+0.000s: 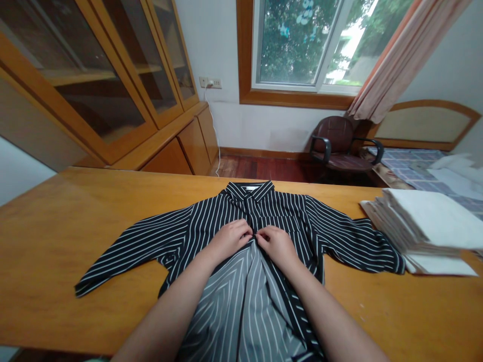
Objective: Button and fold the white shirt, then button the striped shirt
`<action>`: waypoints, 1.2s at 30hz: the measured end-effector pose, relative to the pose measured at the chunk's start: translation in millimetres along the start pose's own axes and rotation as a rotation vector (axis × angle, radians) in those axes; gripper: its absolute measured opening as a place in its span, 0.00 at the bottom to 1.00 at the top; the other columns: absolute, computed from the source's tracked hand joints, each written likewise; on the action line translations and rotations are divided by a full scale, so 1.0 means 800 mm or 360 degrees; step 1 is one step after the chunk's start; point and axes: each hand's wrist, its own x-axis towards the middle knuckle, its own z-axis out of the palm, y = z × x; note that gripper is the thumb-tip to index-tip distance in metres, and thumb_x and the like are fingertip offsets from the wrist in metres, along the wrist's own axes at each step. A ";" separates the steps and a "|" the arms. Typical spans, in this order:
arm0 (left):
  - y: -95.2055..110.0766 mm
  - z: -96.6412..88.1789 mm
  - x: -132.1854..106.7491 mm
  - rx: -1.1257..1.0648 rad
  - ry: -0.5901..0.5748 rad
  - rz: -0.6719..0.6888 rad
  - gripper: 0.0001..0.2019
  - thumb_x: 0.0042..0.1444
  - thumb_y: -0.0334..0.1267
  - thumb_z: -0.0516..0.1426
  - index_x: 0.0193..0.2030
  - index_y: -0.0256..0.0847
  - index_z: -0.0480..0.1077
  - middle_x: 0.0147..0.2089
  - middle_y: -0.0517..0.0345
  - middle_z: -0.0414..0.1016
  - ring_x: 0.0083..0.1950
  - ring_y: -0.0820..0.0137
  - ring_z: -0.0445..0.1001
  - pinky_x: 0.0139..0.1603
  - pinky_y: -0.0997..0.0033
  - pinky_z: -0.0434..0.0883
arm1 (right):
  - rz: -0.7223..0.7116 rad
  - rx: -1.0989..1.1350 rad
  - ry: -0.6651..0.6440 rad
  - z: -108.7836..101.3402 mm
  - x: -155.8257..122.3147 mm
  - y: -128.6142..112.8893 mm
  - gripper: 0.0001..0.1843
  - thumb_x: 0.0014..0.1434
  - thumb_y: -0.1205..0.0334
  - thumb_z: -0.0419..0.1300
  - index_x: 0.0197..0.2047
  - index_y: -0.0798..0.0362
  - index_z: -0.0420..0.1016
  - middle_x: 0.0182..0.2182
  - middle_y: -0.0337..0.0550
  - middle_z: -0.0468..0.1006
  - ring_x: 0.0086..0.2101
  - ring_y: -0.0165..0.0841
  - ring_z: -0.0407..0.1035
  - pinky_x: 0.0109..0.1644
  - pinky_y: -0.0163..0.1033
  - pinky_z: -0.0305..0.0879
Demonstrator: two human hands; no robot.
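Note:
A black shirt with white stripes lies face up on the wooden table, its collar toward the far edge and its sleeves spread to both sides. The upper front is closed, while below my hands the two front edges part and show the grey inner side. My left hand pinches the left front edge at mid-chest. Close beside it, my right hand pinches the other edge, fingertips almost touching those of the left. Any button between the fingertips is too small to make out.
A stack of white folded sheets or bags stands at the table's right, touching the shirt's cuff. Beyond the table are a glass-door cabinet, a dark red armchair and a bed. A white cord hangs from a wall socket.

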 end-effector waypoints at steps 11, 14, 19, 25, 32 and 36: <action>0.001 -0.003 -0.002 0.0067 0.0107 0.0146 0.05 0.63 0.32 0.56 0.38 0.41 0.73 0.36 0.59 0.72 0.38 0.71 0.73 0.38 0.73 0.68 | -0.0031 0.0040 0.0032 0.005 0.001 0.008 0.06 0.61 0.65 0.62 0.37 0.50 0.81 0.33 0.41 0.81 0.35 0.35 0.75 0.42 0.37 0.67; 0.001 -0.004 -0.002 0.0045 0.0120 0.0174 0.05 0.65 0.33 0.55 0.40 0.41 0.72 0.37 0.58 0.73 0.39 0.70 0.73 0.40 0.73 0.69 | -0.0026 0.0091 0.0062 0.005 0.001 0.009 0.06 0.61 0.65 0.61 0.37 0.49 0.82 0.32 0.40 0.81 0.34 0.34 0.75 0.41 0.37 0.67; 0.001 -0.004 -0.003 0.0061 0.0132 0.0198 0.05 0.65 0.34 0.55 0.39 0.40 0.72 0.38 0.58 0.73 0.40 0.69 0.74 0.42 0.71 0.70 | 0.0027 0.0284 0.0134 0.001 0.002 0.007 0.07 0.60 0.64 0.61 0.35 0.50 0.82 0.31 0.40 0.81 0.34 0.34 0.75 0.41 0.37 0.67; 0.002 -0.004 -0.002 0.0089 0.0138 0.0218 0.06 0.66 0.35 0.54 0.39 0.40 0.72 0.38 0.57 0.74 0.40 0.69 0.74 0.42 0.70 0.70 | 0.0140 0.0538 0.0073 -0.006 0.004 0.005 0.08 0.60 0.61 0.61 0.35 0.50 0.83 0.34 0.41 0.84 0.36 0.35 0.77 0.45 0.38 0.68; 0.006 -0.008 -0.001 0.0057 0.0159 0.0233 0.09 0.67 0.36 0.52 0.40 0.40 0.73 0.38 0.55 0.75 0.41 0.68 0.75 0.44 0.68 0.71 | 0.0236 0.0763 -0.0017 -0.010 0.004 0.008 0.10 0.59 0.57 0.61 0.36 0.50 0.84 0.35 0.41 0.85 0.37 0.38 0.78 0.44 0.39 0.70; 0.005 -0.007 0.000 0.0018 0.0162 0.0232 0.09 0.68 0.36 0.52 0.41 0.40 0.74 0.39 0.54 0.76 0.43 0.68 0.74 0.45 0.67 0.71 | 0.0215 0.0736 -0.0029 -0.013 0.004 0.005 0.10 0.60 0.57 0.60 0.37 0.50 0.84 0.37 0.41 0.85 0.39 0.38 0.78 0.47 0.40 0.70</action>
